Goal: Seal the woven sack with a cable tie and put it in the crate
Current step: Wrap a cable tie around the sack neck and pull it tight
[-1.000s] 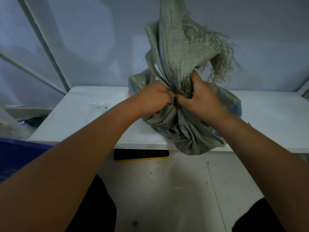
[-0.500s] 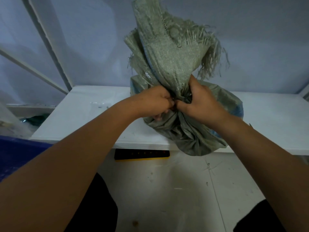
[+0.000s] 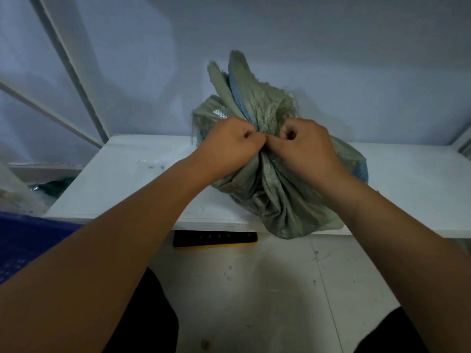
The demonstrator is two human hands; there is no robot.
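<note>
On the shelf edge: sack sits, its bottom a little over the edge.
Sack top: gathered, frayed, pointing up.
Left hand: clenched on the gathered neck.
Right hand: clenched on the same neck, touching the other hand.
Below shelf: black-yellow bar on the floor.

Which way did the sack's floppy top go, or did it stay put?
Yes, it moved: the sack top sank down, closer to the white table's back edge than before.
</note>
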